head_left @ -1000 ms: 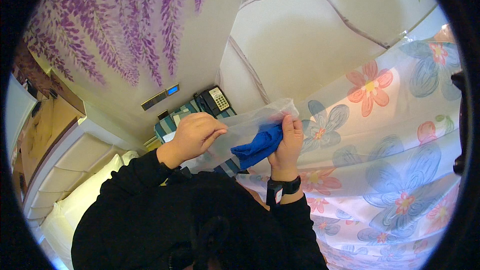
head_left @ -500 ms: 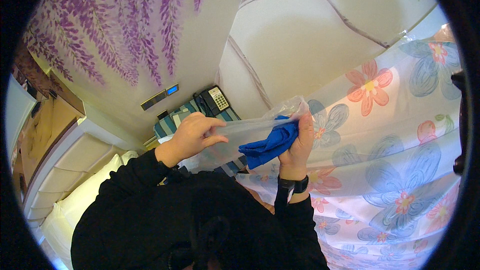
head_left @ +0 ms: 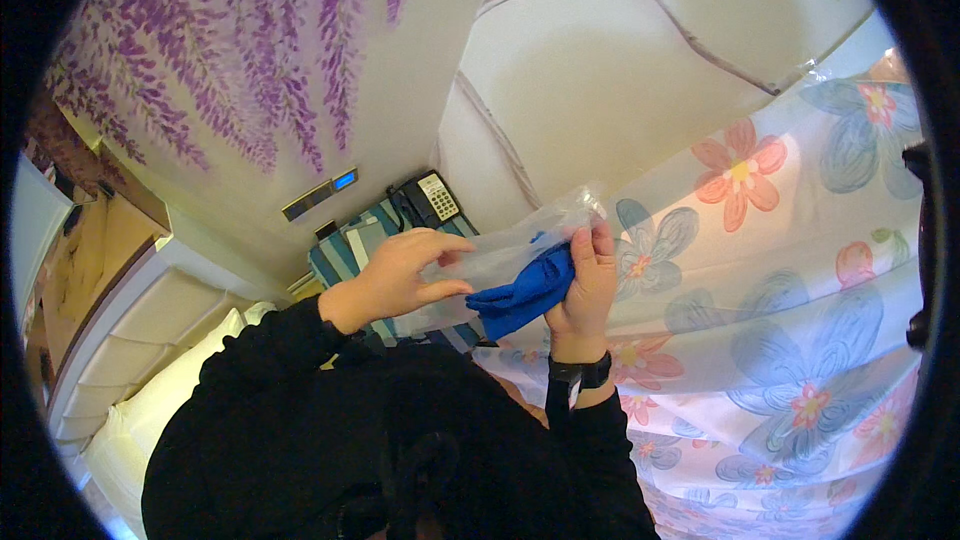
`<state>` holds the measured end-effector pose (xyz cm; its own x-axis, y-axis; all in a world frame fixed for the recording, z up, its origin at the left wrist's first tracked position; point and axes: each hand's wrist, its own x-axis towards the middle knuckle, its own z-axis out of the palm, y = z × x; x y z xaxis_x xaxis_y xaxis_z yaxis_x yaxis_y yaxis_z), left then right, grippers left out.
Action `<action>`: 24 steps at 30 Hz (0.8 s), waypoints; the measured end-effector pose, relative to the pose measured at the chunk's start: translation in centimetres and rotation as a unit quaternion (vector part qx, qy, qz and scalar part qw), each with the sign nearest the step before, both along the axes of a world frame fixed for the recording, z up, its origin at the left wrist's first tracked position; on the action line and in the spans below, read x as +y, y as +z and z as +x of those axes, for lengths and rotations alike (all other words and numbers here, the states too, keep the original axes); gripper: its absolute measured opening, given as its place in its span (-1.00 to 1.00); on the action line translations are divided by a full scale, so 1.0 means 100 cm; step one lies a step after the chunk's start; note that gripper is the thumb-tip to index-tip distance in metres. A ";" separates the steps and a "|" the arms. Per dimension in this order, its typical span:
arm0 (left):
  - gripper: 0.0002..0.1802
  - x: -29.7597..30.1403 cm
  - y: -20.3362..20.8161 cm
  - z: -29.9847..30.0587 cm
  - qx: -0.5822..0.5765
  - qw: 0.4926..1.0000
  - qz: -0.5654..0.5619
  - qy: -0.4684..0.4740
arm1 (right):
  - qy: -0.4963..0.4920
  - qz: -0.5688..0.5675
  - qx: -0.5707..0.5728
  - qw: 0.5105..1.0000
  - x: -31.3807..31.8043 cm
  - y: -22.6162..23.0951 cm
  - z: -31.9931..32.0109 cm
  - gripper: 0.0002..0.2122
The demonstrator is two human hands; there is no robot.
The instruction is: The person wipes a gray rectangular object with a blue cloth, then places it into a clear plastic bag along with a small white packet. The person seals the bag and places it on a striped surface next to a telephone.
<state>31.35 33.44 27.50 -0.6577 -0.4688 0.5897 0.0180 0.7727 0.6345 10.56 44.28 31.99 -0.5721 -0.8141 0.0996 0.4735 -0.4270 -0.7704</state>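
Observation:
My right hand (head_left: 585, 290) is closed round a folded blue cloth (head_left: 525, 292) and pinches the top of a clear plastic bag (head_left: 500, 252). The cloth lies against the bag, its loose end pointing left; whether part of it is inside, I cannot tell. My left hand (head_left: 400, 275) is at the bag's left side, thumb and fingers apart, with the tips close to the plastic and the cloth's end. The gap between them shows only the see-through film. A black band circles my right wrist.
Beyond my hands a dark telephone (head_left: 430, 198) rests on a striped blue-green bedside surface (head_left: 345, 250). A padded headboard (head_left: 150, 340) and pale pillow (head_left: 150, 405) are at the left. A flowered curtain (head_left: 740, 270) hangs close on the right. A wall switch panel (head_left: 320, 195) is above.
My left hand has moved right, closer to the cloth. My right hand has shifted slightly left with the cloth and bag, its fingers now pinching the bag's top.

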 end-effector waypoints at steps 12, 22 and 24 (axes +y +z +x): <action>-0.73 0.010 0.008 -0.022 0.093 0.995 -0.025 0.027 | 0.000 0.039 0.060 0.997 0.007 0.002 0.011 -0.58; -0.87 0.008 0.011 -0.027 0.132 0.991 0.018 0.024 | 0.047 0.092 0.288 0.952 0.008 0.005 0.021 -0.20; -0.85 0.009 0.010 -0.025 0.113 0.993 0.027 0.027 | 0.032 0.089 0.290 0.952 0.008 0.005 0.022 -0.20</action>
